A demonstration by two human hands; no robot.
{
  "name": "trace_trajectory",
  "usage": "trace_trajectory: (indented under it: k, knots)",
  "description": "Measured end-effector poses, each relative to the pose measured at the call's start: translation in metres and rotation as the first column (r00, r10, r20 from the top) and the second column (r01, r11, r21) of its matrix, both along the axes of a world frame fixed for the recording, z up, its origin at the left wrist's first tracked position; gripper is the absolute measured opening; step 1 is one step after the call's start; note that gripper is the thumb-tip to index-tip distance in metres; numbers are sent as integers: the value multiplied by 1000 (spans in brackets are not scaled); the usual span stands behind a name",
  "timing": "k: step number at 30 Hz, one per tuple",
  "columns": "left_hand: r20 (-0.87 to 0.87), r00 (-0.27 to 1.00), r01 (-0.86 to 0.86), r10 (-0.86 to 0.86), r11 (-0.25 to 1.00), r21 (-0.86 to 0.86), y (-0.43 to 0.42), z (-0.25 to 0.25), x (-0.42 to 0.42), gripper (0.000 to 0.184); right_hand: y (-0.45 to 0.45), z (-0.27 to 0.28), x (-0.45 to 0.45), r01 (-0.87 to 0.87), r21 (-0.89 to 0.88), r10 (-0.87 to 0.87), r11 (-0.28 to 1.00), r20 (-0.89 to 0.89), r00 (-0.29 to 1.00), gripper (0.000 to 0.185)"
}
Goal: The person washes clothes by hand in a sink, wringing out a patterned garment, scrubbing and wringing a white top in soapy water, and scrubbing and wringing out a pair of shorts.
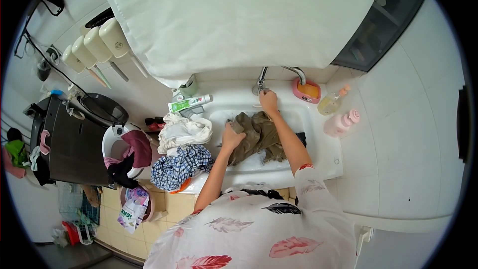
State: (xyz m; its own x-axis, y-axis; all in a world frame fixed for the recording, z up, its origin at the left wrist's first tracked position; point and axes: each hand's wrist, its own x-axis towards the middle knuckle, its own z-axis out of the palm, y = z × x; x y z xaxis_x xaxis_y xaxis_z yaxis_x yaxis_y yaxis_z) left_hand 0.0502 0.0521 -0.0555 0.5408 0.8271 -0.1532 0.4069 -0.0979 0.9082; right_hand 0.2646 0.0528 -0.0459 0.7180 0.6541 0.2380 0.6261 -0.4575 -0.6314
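An olive-brown garment [258,132] lies bunched in the white sink [321,157], over sudsy water. My left hand [233,137] is closed on the garment's left side, thumb on top of the cloth. At the back of the sink, my right hand [269,101] is closed at the base of the chrome faucet [262,75], where its handle sits; the fingertips are partly hidden. My right forearm crosses over the garment. A dark piece of cloth [301,139] shows at the basin's right side.
A white garment [183,130] and blue checked cloth [181,167] are heaped left of the basin, near a toothpaste tube [189,103]. Soap in a pink dish [306,91], a pump bottle [332,102] and a pink bottle [342,123] stand right. A white curtain [239,20] hangs behind.
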Motion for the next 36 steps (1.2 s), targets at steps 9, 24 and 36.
trace_trajectory:
  k: [9, 24, 36]
  knots:
    - [-77, 997, 26, -29, 999, -33, -3, 1, 2, 70, -16, -1, 40, 89, 272, 242, 958, -935, 258, 40]
    - [-91, 996, 12, 4, 983, 181, 4, -38, -8, 66, -89, -49, -37, -246, -713, 297, 657, -56, 953, 78]
    - [-680, 733, 495, -16, 699, 517, -37, -57, 1, 87, -132, -76, -103, -263, -777, 331, 572, -75, 941, 86]
